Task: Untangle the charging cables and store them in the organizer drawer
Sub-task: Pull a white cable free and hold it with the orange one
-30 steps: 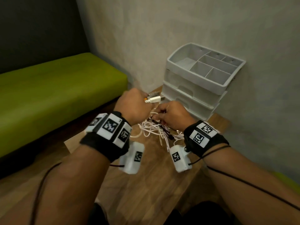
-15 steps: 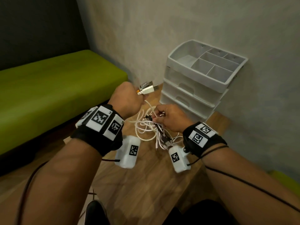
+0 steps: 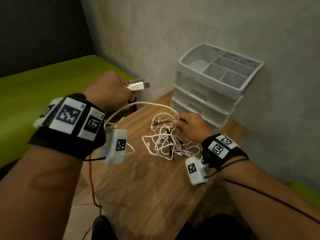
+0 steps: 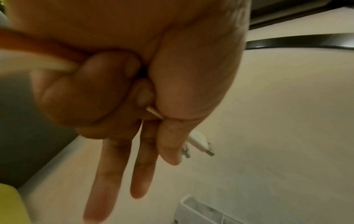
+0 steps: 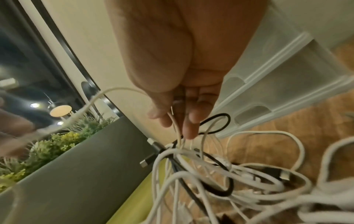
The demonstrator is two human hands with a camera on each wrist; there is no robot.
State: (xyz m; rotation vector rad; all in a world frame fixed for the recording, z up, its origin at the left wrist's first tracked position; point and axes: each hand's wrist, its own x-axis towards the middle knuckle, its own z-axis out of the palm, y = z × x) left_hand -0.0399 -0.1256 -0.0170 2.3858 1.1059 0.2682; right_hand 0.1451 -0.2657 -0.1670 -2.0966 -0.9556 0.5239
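Note:
A tangle of white and black charging cables lies on the wooden table. My left hand is raised to the left and grips the white USB plug ends together with an orange cable; two of its fingers stick out straight. One white cable arcs from that hand across to my right hand, which pinches strands at the top of the tangle. The white organizer with shut drawers stands behind the tangle against the wall.
A green bench runs along the left. The grey wall is close behind the organizer. The orange cable hangs over the table's left edge toward the floor. A dark shoe shows at the bottom. A plant appears in the right wrist view.
My left hand has risen and pulled left with the plug ends, drawing a white cable out of the tangle into a long arc. My right hand stays holding the tangle down.

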